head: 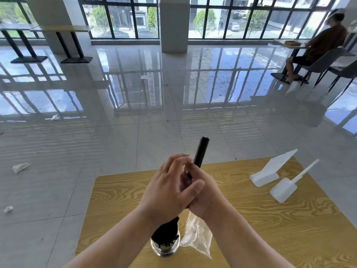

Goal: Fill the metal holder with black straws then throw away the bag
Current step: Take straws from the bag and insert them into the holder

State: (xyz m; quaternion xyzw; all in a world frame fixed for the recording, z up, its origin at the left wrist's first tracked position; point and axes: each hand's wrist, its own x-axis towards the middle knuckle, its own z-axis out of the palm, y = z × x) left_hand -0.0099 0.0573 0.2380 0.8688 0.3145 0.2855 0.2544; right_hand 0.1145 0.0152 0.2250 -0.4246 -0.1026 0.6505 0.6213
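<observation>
Both hands clasp one bundle of black straws (201, 151): left hand (170, 192) wrapped over right hand (202, 194), above the wooden table (251, 219). Nearest, metal holder (165, 246) packed with straws, clear plastic bag (197, 235) hanging touching beside it. Farther right: white scoop (284, 188), white sign stand (270, 169).

— What sort of place is this?
— A café or canteen hall. Pedestal tables (25, 43) stand on a glossy tiled floor (154, 117), and tall windows (222, 18) look onto parked cars.
— Anything else?
— A person (318, 47) sits on a chair (324, 62) at a far table; straws (166, 236) fill a holder (164, 250) on the wooden table (270, 219), beside plastic scoops (282, 188).
</observation>
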